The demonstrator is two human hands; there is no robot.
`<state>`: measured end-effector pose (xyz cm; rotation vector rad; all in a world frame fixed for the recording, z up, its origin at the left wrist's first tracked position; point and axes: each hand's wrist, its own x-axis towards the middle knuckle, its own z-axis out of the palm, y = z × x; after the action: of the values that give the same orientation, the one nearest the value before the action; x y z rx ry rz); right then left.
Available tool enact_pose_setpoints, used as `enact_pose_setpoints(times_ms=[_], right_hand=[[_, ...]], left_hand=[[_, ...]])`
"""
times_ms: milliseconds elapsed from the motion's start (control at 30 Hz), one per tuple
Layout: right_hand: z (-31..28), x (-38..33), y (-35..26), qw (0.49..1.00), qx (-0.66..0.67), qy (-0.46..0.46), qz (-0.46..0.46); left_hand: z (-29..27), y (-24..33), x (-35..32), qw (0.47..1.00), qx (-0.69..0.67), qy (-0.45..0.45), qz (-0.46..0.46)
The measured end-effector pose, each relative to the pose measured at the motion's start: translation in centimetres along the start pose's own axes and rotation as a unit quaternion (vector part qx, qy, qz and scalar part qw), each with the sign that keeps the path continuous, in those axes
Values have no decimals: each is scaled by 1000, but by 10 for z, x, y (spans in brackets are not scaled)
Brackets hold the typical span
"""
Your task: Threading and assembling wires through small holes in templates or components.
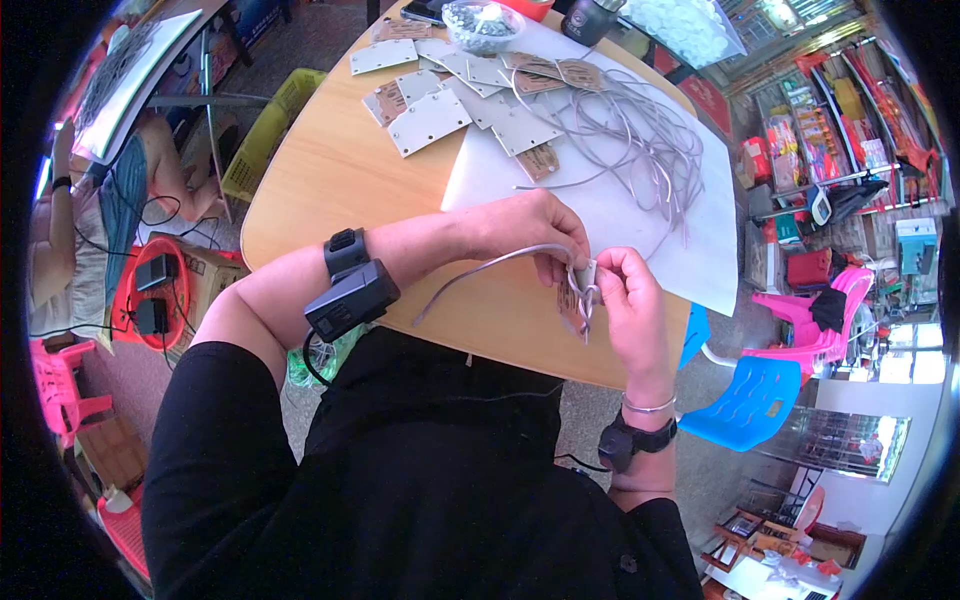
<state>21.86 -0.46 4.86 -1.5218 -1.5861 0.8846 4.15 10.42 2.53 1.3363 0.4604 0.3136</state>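
The left hand (525,225) was closed around a grey cord (490,265), pinching it near the place where both hands met. The long end of the cord hung down to the left, over the edge of the wooden table (330,170). The right hand (625,295) was also closed; it gripped a small brown tag (573,305) between thumb and fingers, and the cord made a loop at the top of this tag. Both hands were held just above the near edge of the table, touching each other or almost touching.

Further on the table lay a white sheet (620,215). On it was a loose bundle of grey cords (640,140), and beside the bundle many flat cards (430,120) in grey and brown, partly one over another. At the far edge stood a clear bag (690,25) with small white pieces. Each wrist wore a black device (350,290). To the right of the table were a blue chair (745,400) and a pink chair (820,320).
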Motion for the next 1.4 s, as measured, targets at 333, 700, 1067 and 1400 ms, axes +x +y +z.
enact_pose_setpoints(times_ms=[333,700,1067,1400], right_hand=[[6,1,-5,991,110,-23,69],[-1,5,-5,999,33,0,24],[-6,5,-1,989,129,-38,55],[-2,11,2,974,197,-9,110]], left_hand=[[-3,-3,1,1000,-14,-3,-11],[-2,3,0,1000,3,-11,0],[0,3,-1,999,-19,-17,20],[-6,-6,4,999,-21,13,32]])
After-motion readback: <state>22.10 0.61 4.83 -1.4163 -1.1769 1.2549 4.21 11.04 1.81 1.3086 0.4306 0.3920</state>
